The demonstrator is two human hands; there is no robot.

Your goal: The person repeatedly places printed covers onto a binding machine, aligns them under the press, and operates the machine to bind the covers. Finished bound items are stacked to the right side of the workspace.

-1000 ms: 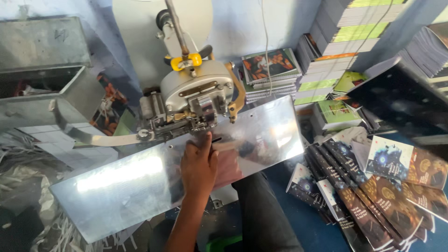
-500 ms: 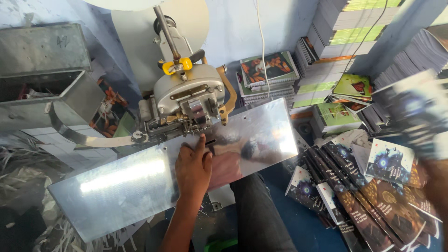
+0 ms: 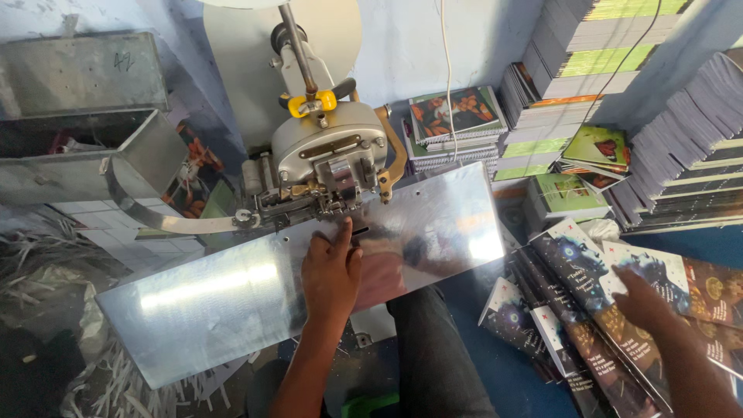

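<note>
A person's left hand (image 3: 331, 272) is resting open, palm down, on the shiny metal table (image 3: 217, 306) below the stitching machine (image 3: 329, 166), while the right hand (image 3: 642, 300) is pressing flat and open on fanned-out booklets (image 3: 588, 271).

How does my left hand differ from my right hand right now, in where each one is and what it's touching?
The left hand lies flat, palm down, on the shiny sheet-metal machine table, fingertips just below the grey stitching head. The right hand reaches out to the side, down onto the fanned dark-covered booklets on the blue floor. The left is sharp; the right looks blurred. Both are bare, and neither visibly grips anything.
</note>
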